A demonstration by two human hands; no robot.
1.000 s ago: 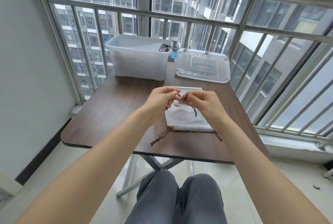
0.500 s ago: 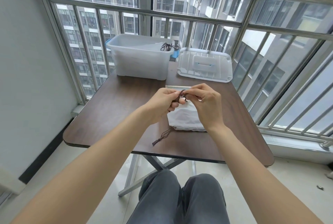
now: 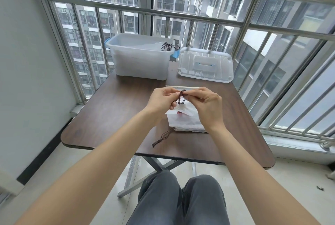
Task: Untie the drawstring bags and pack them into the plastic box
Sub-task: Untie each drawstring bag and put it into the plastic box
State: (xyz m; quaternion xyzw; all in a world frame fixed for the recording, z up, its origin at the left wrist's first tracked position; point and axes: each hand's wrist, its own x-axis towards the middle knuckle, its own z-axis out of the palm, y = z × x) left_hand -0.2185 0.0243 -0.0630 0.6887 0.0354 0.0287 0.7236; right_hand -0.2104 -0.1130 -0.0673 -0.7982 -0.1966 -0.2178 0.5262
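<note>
Brown drawstring knot (image 3: 182, 94) pinched between left hand (image 3: 161, 100) and right hand (image 3: 208, 103), raised just above white drawstring bag (image 3: 184, 121) on dark table (image 3: 112, 112). Beyond, open plastic box (image 3: 139, 61), lid (image 3: 205, 64) beside.

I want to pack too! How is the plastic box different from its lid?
The plastic box is deep and stands open; the lid is flat and lies beside it on the table. The box has dark cords draped over its rim; nothing lies on the lid. Both are see-through whitish plastic with blue parts.
</note>
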